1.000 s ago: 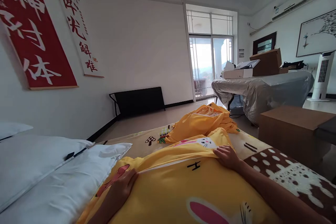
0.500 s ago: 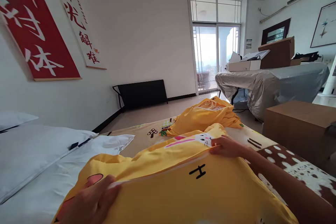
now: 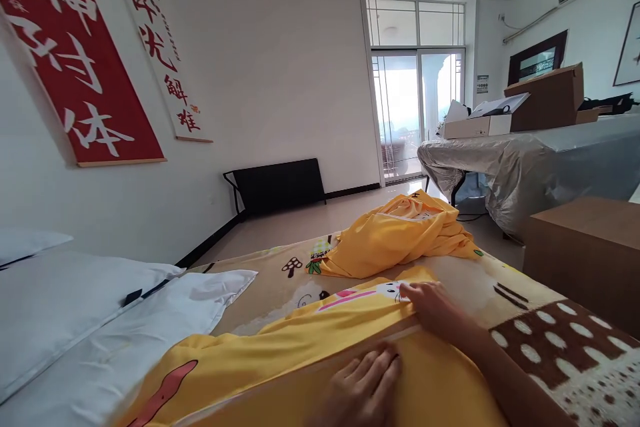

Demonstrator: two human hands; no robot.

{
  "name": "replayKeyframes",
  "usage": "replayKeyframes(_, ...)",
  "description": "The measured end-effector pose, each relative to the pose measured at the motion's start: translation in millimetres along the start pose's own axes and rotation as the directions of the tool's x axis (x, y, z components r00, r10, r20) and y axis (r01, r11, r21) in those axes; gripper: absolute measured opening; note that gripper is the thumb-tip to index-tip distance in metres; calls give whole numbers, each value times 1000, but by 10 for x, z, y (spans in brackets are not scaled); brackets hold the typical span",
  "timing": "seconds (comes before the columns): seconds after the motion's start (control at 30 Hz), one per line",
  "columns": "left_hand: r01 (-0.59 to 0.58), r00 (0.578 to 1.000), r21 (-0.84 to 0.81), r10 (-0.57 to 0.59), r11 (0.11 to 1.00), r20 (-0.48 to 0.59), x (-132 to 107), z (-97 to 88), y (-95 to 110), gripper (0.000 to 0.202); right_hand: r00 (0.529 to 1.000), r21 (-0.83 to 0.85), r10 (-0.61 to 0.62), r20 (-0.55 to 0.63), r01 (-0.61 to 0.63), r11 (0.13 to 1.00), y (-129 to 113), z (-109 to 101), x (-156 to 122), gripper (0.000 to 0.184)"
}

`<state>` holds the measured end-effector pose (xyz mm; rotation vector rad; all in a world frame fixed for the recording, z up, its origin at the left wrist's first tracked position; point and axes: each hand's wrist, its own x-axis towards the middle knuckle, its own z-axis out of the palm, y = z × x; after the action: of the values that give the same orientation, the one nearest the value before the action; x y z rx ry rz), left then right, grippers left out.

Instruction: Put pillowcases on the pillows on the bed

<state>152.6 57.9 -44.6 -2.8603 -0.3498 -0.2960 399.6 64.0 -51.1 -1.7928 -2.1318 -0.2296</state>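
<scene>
A yellow cartoon-print pillowcase [image 3: 280,360] lies across the bed in front of me, with a pink and white rabbit printed near its open edge. My right hand [image 3: 433,307] rests on that edge at the far corner, fingers curled down onto the cloth as if pinching it. My left hand [image 3: 367,383] lies flat on the yellow cloth just below the edge, fingers stretched out and slightly apart. A pale strip runs along the opening between the two hands.
A second crumpled yellow cloth [image 3: 400,237] sits farther down the bed on a beige patterned blanket [image 3: 550,340]. White pillows [image 3: 100,320] lie to the left. A brown box [image 3: 585,247] stands at the right, beside a plastic-covered table [image 3: 530,167]. A black folded frame [image 3: 280,183] leans against the wall.
My left hand has slid right along the pillowcase opening, from the left corner to close beside my right hand. The yellow cloth has come lower and flatter on the bed.
</scene>
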Motion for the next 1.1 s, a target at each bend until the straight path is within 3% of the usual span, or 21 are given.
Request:
replayKeyframes(0.13, 126, 985, -246, -93, 961, 142, 816, 212, 44, 54, 969, -112, 165, -182, -187, 976, 152, -30, -10, 25)
replayKeyframes(0.27, 137, 990, -356, -119, 924, 73, 1201, 340, -72, 52, 955, -105, 228, -189, -251, 962, 167, -40, 35, 30)
replayKeyframes(0.33, 130, 991, -375, -115, 918, 64, 1248, 410, -92, 51, 932, -91, 338, -128, -350, 932, 144, -29, 42, 33)
replayKeyframes(0.43, 181, 981, -335, -144, 925, 132, 1208, 478, -56, 43, 875, -115, 485, -7, -482, 868, 114, -5, 39, 29)
replayKeyframes(0.57, 206, 961, -318, -130, 925, 246, 1109, 425, -1, 43, 866, -61, 495, -73, -500, 864, 77, -5, 22, 26)
replayKeyframes(0.63, 189, 962, -370, -95, 910, 257, 1086, 382, -14, 40, 871, 80, 474, -133, -467, 881, 66, -12, 18, 31)
replayKeyframes(0.73, 186, 977, -485, -108, 854, 185, 1106, 404, -73, 33, 881, 346, 435, -183, -357, 868, 111, 19, 44, 37)
replayKeyframes(0.8, 252, 967, -570, -229, 782, 113, 1146, 487, -107, 33, 888, 481, 417, -193, -285, 829, 188, 77, 82, 36)
replayKeyframes(0.87, 334, 923, -606, -382, 722, 55, 1187, 592, -117, 36, 902, 560, 391, -183, -231, 796, 277, 143, 120, 31)
replayKeyframes(0.93, 369, 889, -572, -457, 732, -11, 1214, 682, -102, 38, 923, 610, 351, -157, -189, 770, 351, 187, 138, 27)
replayKeyframes(1.1, 330, 935, -469, -351, 819, 44, 1249, 740, -52, 62, 966, 637, 245, -85, -137, 759, 432, 122, 94, 37)
